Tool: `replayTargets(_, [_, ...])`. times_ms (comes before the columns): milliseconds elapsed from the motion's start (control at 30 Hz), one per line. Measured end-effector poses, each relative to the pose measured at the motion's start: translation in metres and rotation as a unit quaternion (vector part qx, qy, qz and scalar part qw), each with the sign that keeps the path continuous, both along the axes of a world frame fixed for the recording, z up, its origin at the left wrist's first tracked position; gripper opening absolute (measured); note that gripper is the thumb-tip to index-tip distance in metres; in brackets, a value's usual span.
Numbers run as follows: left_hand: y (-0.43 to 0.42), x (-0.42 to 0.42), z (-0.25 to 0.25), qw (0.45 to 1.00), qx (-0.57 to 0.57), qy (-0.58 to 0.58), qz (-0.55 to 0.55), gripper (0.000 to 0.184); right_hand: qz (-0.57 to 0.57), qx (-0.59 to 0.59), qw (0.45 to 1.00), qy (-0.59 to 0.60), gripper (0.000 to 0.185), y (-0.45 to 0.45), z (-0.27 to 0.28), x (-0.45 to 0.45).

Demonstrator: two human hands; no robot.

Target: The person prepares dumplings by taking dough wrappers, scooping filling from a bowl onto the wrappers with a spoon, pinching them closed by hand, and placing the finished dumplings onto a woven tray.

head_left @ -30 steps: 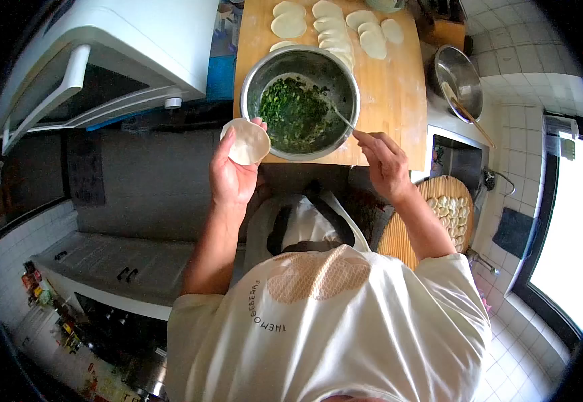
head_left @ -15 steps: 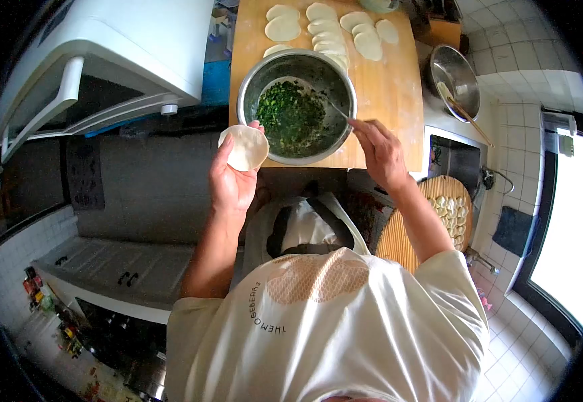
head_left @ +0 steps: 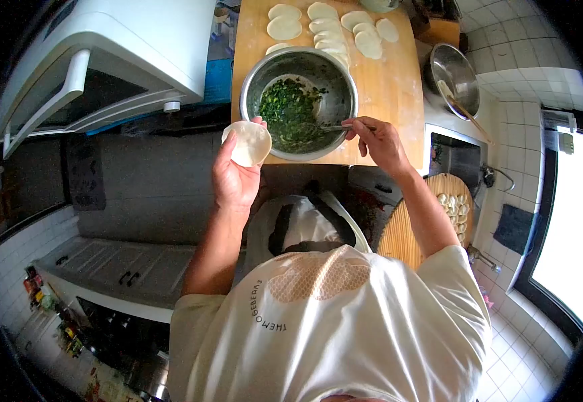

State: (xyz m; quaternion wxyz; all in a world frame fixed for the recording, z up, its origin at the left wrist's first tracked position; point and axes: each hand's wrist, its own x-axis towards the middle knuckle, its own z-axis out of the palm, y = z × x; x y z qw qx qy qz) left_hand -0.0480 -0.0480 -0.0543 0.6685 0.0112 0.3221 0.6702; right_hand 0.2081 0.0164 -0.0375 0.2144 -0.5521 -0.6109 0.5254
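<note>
My left hand point(head_left: 234, 175) holds a round dough wrapper point(head_left: 252, 145) flat across the palm and fingers, the thumb on its edge. It is just off the near left rim of a steel mixing bowl point(head_left: 246, 100). Chopped green filling point(head_left: 288, 107) lies inside that bowl. At the right rim, my right hand point(head_left: 380, 142) is closed around the handle of a metal spoon point(head_left: 335, 128). The spoon's head is down in the filling and partly hidden by it.
More dough wrappers point(head_left: 328, 28) lie on the wooden board point(head_left: 395, 87) behind the bowl. To the right are a steel pot point(head_left: 453, 67) with a wooden-handled utensil, a sink point(head_left: 459, 157), and a round slatted tray point(head_left: 405, 224) bearing several dumplings point(head_left: 457, 211). A white appliance point(head_left: 124, 40) stands left.
My right hand has turned, and the spoon has swung from leaning on the bowl's right wall to lying lower, its head in the filling. The left hand still holds the wrapper.
</note>
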Motion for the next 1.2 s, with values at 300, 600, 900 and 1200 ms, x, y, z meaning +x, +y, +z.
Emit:
replayTargets(300, [-0.001, -0.002, 0.008, 1.000, 0.012, -0.019, 0.013, 0.039, -0.153, -0.206, 0.945, 0.201, 0.024, -0.008, -0.004, 0.000])
replayTargets(600, [0.002, -0.003, 0.032, 0.998, 0.010, -0.056, -0.028, 0.042, -0.234, -0.201, 0.916, 0.257, 0.026, -0.008, -0.004, -0.001])
replayTargets(900, [0.022, 0.010, 0.035, 0.997, -0.040, -0.019, -0.057, 0.058, -0.263, -0.161, 0.903, 0.298, 0.028, 0.000, 0.001, 0.004])
replayTargets(1200, [0.049, 0.037, 0.036, 0.993, -0.028, 0.002, -0.114, 0.054, -0.195, -0.048, 0.921, 0.333, 0.032, -0.025, 0.045, -0.015])
